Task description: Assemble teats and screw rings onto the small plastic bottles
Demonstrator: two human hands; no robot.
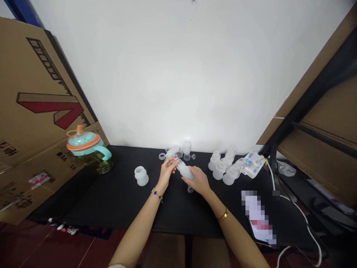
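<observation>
Over the middle of the black table, my right hand (196, 180) grips a frosted plastic baby bottle (185, 172), which lies tilted. My left hand (168, 172) closes on the bottle's neck end, and its fingers hide most of that end. A small clear silicone teat (190, 190) lies just below my right hand. A wide frosted bottle body (141, 176) stands to the left of my hands. Beyond them are a clear ring (162, 156) and an upright bottle (186, 147). Several capped bottles (221, 167) stand grouped on the right.
The black table (125, 208) ends at a white wall. A green jug with a teal and orange lid (89, 147) stands left, before a cardboard box (39, 93). On the right are a white packet (253, 164), a phone (258, 217) and a white cable (299, 212).
</observation>
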